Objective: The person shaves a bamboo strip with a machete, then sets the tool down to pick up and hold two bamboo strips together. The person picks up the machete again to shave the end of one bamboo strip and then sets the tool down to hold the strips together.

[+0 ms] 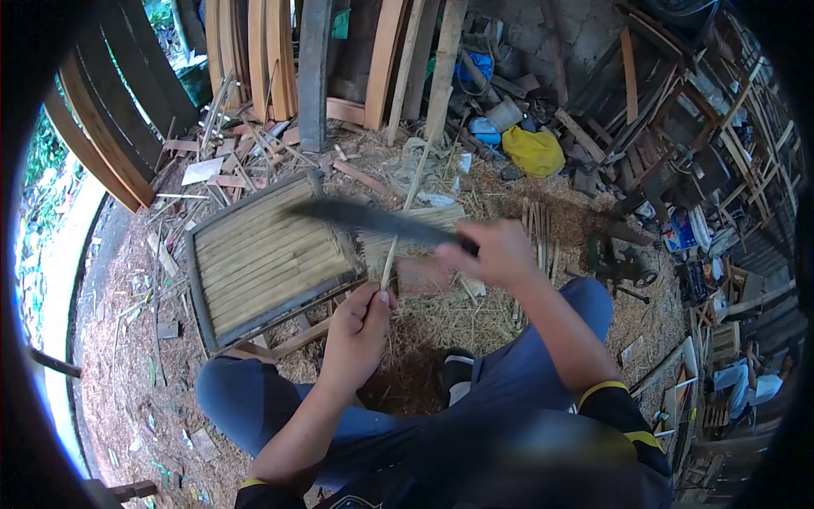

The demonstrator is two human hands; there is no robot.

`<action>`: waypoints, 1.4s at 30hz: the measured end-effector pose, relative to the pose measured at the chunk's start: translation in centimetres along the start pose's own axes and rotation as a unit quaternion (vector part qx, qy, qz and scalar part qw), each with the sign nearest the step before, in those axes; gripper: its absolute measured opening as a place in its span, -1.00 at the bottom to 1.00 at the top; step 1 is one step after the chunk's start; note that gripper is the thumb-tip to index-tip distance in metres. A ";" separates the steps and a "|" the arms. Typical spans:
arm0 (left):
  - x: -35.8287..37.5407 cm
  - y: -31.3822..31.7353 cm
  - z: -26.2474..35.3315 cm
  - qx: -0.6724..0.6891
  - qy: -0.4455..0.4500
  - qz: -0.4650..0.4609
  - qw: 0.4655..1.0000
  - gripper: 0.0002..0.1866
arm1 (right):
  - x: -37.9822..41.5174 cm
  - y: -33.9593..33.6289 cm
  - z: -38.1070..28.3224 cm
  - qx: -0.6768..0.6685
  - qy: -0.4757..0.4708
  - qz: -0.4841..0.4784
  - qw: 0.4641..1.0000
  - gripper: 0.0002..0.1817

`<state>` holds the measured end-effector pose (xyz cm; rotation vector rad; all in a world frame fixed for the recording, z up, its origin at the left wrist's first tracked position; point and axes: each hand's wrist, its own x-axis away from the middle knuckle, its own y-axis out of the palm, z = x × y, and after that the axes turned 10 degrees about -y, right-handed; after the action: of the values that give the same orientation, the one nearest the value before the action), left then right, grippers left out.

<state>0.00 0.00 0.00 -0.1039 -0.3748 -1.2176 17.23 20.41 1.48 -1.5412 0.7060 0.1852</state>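
Low in the middle of the head view, my left hand [359, 329] is closed around the lower end of a thin bamboo strip [415, 187], thumb on top. The strip slants up and away from me. My right hand [502, 253] grips a machete [373, 220] by its dark handle. Its long dark blade points left and crosses over the strip, a short way above my left fingers; motion blurs the blade and fingers. Under the blade tip, left of my hands, is a slatted bamboo panel [271, 265] in a dark wooden frame.
Shavings and wood scraps cover the ground around my legs. Tall planks [275, 64] stand upright at the back. A yellow sack [533, 151] lies at the back right among scrap. To my right are a metal vise [623, 261] and piled timber [746, 161].
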 end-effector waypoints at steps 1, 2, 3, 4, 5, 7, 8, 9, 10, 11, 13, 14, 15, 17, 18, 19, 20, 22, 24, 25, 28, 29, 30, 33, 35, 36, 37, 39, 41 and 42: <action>-0.1 0.2 0.0 0.002 0.000 0.004 1.000 -0.80 | -0.3 0.4 0.4 -0.014 0.059 0.000 0.998 -0.41; 0.0 0.4 0.1 0.006 0.001 0.007 1.000 -0.79 | -0.3 0.5 0.4 -0.026 0.118 -0.002 0.993 -0.40; -0.6 0.9 -0.8 0.024 0.007 0.007 1.000 -0.79 | 0.0 0.5 0.1 -0.014 0.078 -0.022 0.997 -0.42; -0.4 0.9 -0.6 0.025 0.008 0.016 1.000 -0.80 | 0.2 0.7 -1.4 -0.018 0.044 -0.033 0.998 -0.43; -0.4 0.8 -0.4 0.024 0.009 0.025 0.999 -0.80 | 0.0 0.7 -2.3 -0.023 0.009 -0.042 0.999 -0.44; -0.5 0.6 -0.3 0.015 0.018 0.035 0.999 -0.80 | -0.6 0.5 -3.1 -0.006 -0.030 -0.064 0.997 -0.44; -0.6 0.6 -0.4 0.011 0.022 0.037 0.999 -0.80 | -0.5 0.6 -3.2 0.004 -0.047 -0.077 0.996 -0.43; -0.8 0.4 -0.3 0.006 0.019 0.044 0.999 -0.80 | -0.8 1.2 -2.7 -0.007 -0.015 -0.054 0.998 -0.43; -0.9 0.3 -0.3 0.003 0.016 0.052 0.999 -0.80 | -1.2 1.8 -1.5 -0.018 0.018 -0.033 0.999 -0.42; -0.8 0.3 -0.4 -0.002 0.012 0.057 0.998 -0.80 | -1.2 2.3 -0.8 -0.028 0.053 -0.011 0.998 -0.42; -0.9 0.3 -0.5 -0.008 0.018 0.059 0.998 -0.81 | -1.0 2.4 -1.5 -0.026 0.033 -0.029 0.999 -0.40; -1.1 0.3 -0.6 -0.009 0.023 0.061 0.998 -0.81 | -0.5 2.2 -2.5 -0.016 0.000 -0.057 0.998 -0.40; -1.3 0.4 -0.8 -0.015 0.041 0.057 0.997 -0.80 | -0.4 1.8 -3.2 -0.006 -0.033 -0.084 0.996 -0.40; -1.8 0.3 -1.5 -0.031 0.074 0.050 0.996 -0.79 | -0.5 1.7 -2.7 -0.007 -0.012 -0.077 0.997 -0.39; -1.8 0.1 -1.6 -0.024 0.059 0.045 0.997 -0.79 | -0.6 1.9 -1.5 -0.016 0.024 -0.069 0.997 -0.39; -1.9 -0.2 -1.7 -0.015 0.045 0.041 0.998 -0.79 | -0.6 2.1 -0.4 -0.025 0.057 -0.062 0.996 -0.38; -1.9 -0.3 -1.6 -0.006 0.033 0.036 0.999 -0.79 | -0.7 2.3 0.2 -0.028 0.110 -0.057 0.992 -0.38; -1.8 -0.2 -1.3 -0.030 0.031 0.054 0.998 -0.80 | -0.2 2.6 -0.2 -0.024 0.074 -0.041 0.996 -0.37; -1.8 0.2 -1.2 -0.034 0.032 0.069 0.996 -0.81 | 0.0 2.0 -2.5 -0.036 0.046 -0.085 0.995 -0.36; -1.7 0.4 -1.1 -0.028 0.035 0.076 0.996 -0.81 | 0.0 1.5 -2.8 -0.029 0.027 -0.088 0.995 -0.36; -1.9 -0.1 -0.8 -0.060 0.039 0.082 0.994 -0.81 | 0.0 1.7 -2.8 -0.028 0.028 -0.079 0.996 -0.37; -1.8 -0.1 -0.9 -0.075 0.039 0.081 0.993 -0.80 | -0.1 1.8 -1.4 -0.032 0.063 -0.066 0.995 -0.38; -1.6 -0.1 -1.1 -0.075 0.032 0.079 0.994 -0.80 | -0.1 1.8 -0.7 -0.032 0.098 -0.052 0.993 -0.39; -2.1 0.5 -1.7 -0.047 0.054 0.073 0.995 -0.79 | 0.6 1.9 -2.0 -0.020 0.053 -0.039 0.998 -0.40; -2.8 1.2 -2.9 0.009 0.108 0.075 0.991 -0.77 | 0.5 1.4 -3.1 -0.024 0.008 -0.064 0.998 -0.40; -2.5 1.0 -2.3 0.005 0.076 0.068 0.995 -0.78 | 0.5 1.4 -3.1 -0.008 0.003 -0.074 0.997 -0.40; -1.9 0.8 -1.1 -0.001 0.042 0.062 0.997 -0.79 | 0.5 1.5 -3.0 0.005 -0.002 -0.086 0.996 -0.41; -1.2 0.4 -0.7 0.000 -0.002 0.059 0.998 -0.80 | 0.6 1.8 -1.4 -0.027 0.060 -0.060 0.996 -0.44; -1.1 0.6 -0.6 0.009 -0.019 0.055 0.998 -0.80 | 0.6 1.8 -0.9 -0.046 0.109 -0.047 0.992 -0.48; -1.1 0.7 -0.7 0.021 0.005 0.059 0.998 -0.80 | 0.5 1.5 -1.8 -0.046 0.065 -0.051 0.996 -0.48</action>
<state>0.48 1.08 -0.93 -0.0830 -0.3804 -1.0932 16.32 18.67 0.12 -1.6835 0.7275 0.0419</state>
